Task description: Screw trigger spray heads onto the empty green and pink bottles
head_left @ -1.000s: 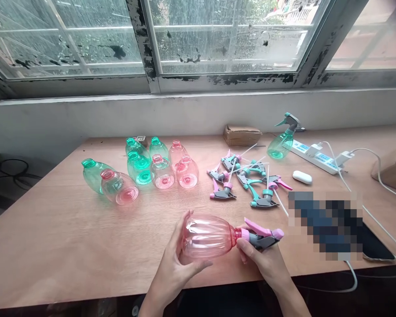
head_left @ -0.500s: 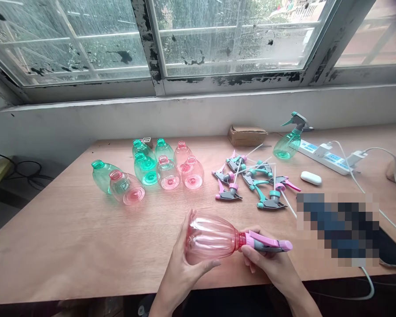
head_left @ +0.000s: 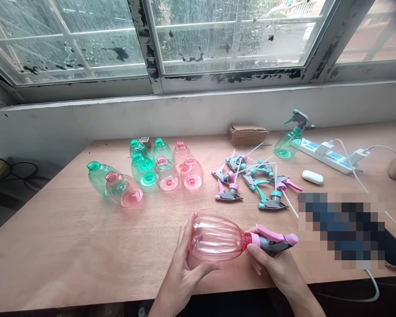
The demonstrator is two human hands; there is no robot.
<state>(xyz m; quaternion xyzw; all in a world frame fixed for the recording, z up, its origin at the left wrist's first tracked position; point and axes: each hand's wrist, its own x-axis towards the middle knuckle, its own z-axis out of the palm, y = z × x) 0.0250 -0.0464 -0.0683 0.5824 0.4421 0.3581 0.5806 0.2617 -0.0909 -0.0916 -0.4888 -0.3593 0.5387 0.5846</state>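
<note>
A clear pink spray bottle (head_left: 218, 237) lies sideways between my hands above the table's front edge. My left hand (head_left: 185, 264) cups its base, thumb stretched along the near side. At the neck, my right hand (head_left: 270, 264) grips the pink collar of the trigger spray head (head_left: 277, 240), which sits on the bottle's mouth. The right fingers are partly hidden behind the collar. Beyond my hands, several loose spray heads (head_left: 229, 193) in pink, teal and grey lie in a pile with their white tubes sticking out.
Several green and pink bottles without heads (head_left: 166, 176) stand or lean at the back left. A green spray bottle (head_left: 288, 143) with its head on stands by a white power strip (head_left: 326, 156). A cardboard box (head_left: 247, 134), a white case (head_left: 313, 177) and a blurred-out dark object (head_left: 346, 229) are also on the table.
The held bottle has shifted slightly right. Its spray head has turned a little about the bottle's axis, with the pink trigger now standing further out. Both hands keep their hold.
</note>
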